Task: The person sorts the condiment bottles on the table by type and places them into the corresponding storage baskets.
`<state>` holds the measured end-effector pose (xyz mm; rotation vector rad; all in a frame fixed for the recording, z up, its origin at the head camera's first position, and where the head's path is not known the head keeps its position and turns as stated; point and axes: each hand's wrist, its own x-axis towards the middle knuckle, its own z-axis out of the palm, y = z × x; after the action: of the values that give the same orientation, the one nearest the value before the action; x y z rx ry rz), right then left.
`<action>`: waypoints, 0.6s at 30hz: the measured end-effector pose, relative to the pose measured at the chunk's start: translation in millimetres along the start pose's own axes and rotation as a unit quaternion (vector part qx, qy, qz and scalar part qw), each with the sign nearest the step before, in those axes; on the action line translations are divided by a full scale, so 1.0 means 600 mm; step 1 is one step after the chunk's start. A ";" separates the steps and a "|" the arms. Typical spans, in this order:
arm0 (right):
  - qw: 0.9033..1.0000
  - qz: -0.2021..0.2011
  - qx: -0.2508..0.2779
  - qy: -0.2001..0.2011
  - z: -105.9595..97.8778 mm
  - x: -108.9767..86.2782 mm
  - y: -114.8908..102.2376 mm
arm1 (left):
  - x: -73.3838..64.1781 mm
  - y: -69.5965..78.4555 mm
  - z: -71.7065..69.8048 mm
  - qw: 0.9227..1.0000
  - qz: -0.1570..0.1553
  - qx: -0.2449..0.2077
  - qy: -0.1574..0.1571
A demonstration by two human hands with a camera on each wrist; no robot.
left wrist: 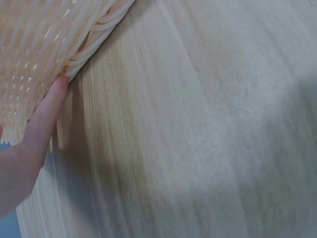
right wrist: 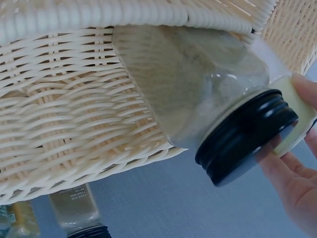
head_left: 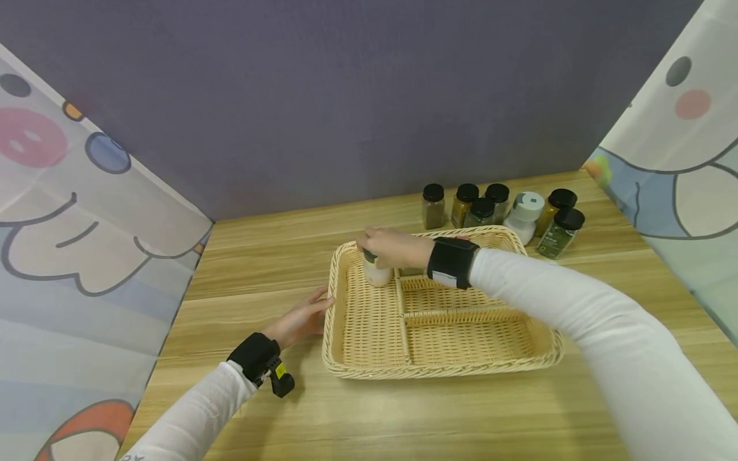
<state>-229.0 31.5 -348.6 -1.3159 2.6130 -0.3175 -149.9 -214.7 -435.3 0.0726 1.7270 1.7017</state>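
Observation:
My right hand (head_left: 394,246) grips a white bottle (head_left: 377,274) by its top. The bottle stands in the back of the long left compartment of a wicker basket (head_left: 369,371). In the right wrist view, my fingers pinch the bottle's pale lid (right wrist: 293,119), partly hidden behind a clear jar (right wrist: 183,79) with a black lid. That jar is inside the basket and holds a greyish-green content. My left hand (head_left: 302,320) rests on the table against the basket's left side. In the left wrist view, an extended finger (left wrist: 47,114) touches the woven wall.
Behind the basket, at the back right of the wooden table (head_left: 259,256), stand several black-lidded spice jars (head_left: 434,206) and a white-lidded bottle (head_left: 523,218). A dark grey panel (head_left: 369,109) rises along the table's back edge. Dividers (head_left: 461,315) split the basket's right part.

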 end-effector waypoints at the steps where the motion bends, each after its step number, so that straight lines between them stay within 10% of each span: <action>1: 1.000 0.000 0.001 0.000 0.001 0.000 0.000 | 0.000 -0.001 0.000 1.000 0.000 0.001 0.001; 18: 1.000 -0.008 0.002 0.007 0.000 -0.008 0.006 | 0.003 -0.004 -0.002 1.000 0.006 -0.001 -0.010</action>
<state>-229.0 37.6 -349.3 -1.3393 2.6117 -0.3356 -150.8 -215.1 -438.6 0.1003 1.7136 1.7053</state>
